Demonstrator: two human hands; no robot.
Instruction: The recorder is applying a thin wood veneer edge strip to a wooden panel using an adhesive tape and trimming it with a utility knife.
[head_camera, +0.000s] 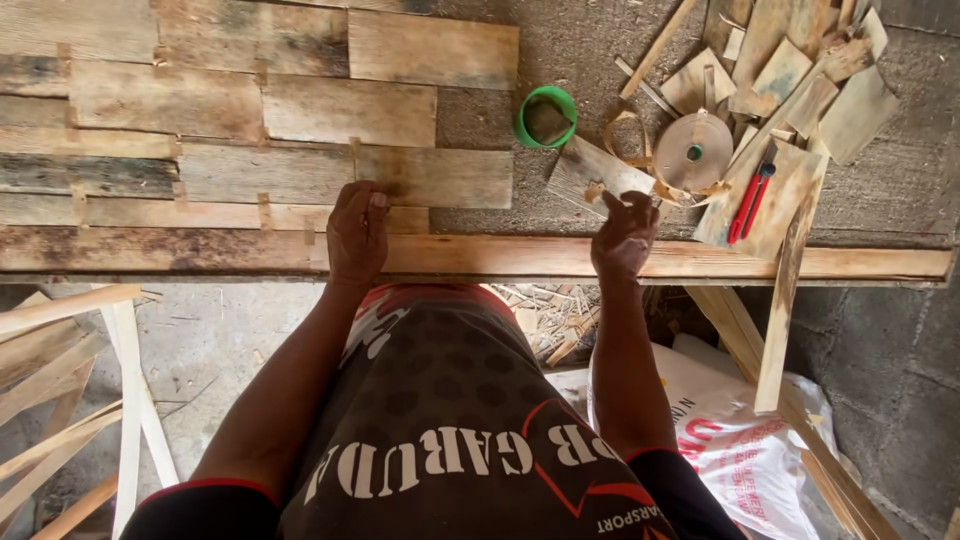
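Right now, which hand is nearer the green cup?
Right. The right hand is below and slightly right of the green cup; the left hand is farther off to its lower left, on the wooden planks.

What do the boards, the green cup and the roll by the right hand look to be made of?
Boards: raw wood, unfinished, grain and dark weathering stains.
Green cup: probably plastic, smooth uniform rim.
Roll: tan strip wound flat, maybe wood veneer banding or tape; unclear.
Right hand pinches a small tan scrap; left hand rests on the boards.

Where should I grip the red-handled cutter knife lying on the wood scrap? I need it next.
Take the red-handled cutter knife by its red handle, from above. It lies flat and slanted on a pale wood scrap, its dark blade end pointing away. The right hand is nearest.
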